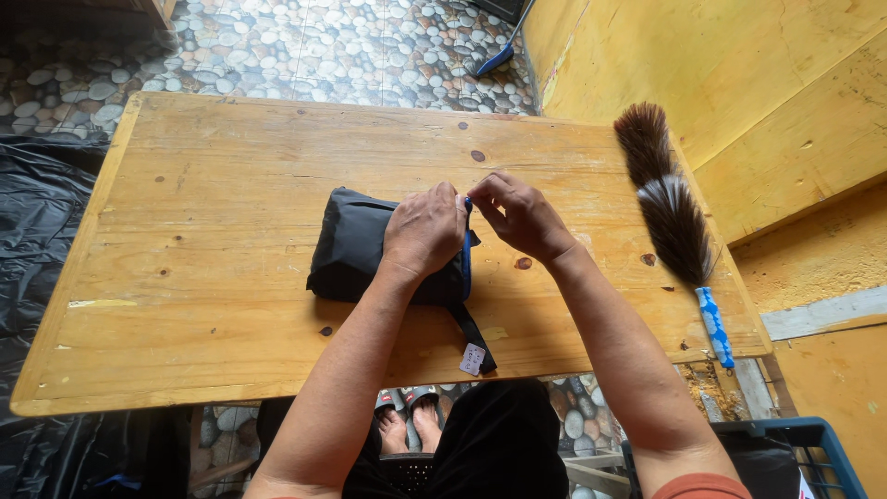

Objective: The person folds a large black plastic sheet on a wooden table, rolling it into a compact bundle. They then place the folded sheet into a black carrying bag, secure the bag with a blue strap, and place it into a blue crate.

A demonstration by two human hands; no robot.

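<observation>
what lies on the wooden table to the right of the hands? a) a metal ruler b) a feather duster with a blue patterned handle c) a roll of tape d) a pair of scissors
b: a brown and grey feather duster with a blue patterned handle lies along the right edge of the wooden table, apart from the right hand at the folded black fabric pouch.

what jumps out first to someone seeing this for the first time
At the middle of the wooden table, a black folded pouch lies under the left hand, while the right hand pinches at its blue-trimmed edge. Along the table's right side lies a long brown-and-grey feather duster with a blue patterned handle.
</observation>
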